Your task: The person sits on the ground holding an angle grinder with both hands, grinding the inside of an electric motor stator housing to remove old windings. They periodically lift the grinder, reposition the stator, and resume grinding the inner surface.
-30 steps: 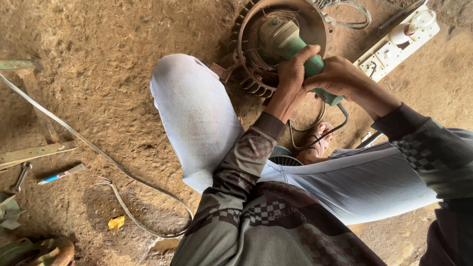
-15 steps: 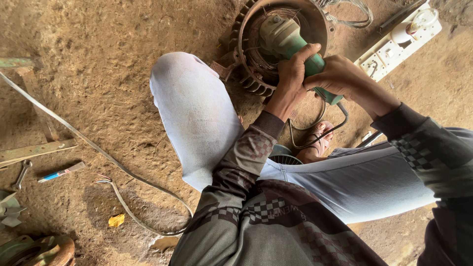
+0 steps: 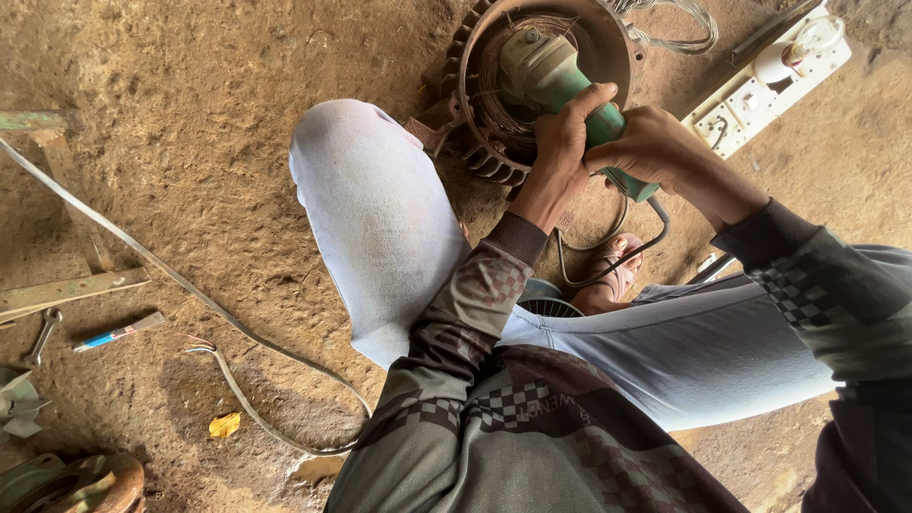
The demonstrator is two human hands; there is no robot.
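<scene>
Bare dirt floor, rusty round motor housing resting on it, white power strip nearby, long cable, small wrench, blue-handled screwdriver, yellow leaf scrap

Bare packed-earth floor — brown, rough, dimly lit, perhaps shaded daylight — strewn with scraps.

The motor housing sits on the floor at the far side, with the grinder reaching into it. A power strip lies just to its right. The person's bent knee is near and left of the housing. Farther left, a cable runs across the floor, with a wrench and a screwdriver beside it.
</scene>
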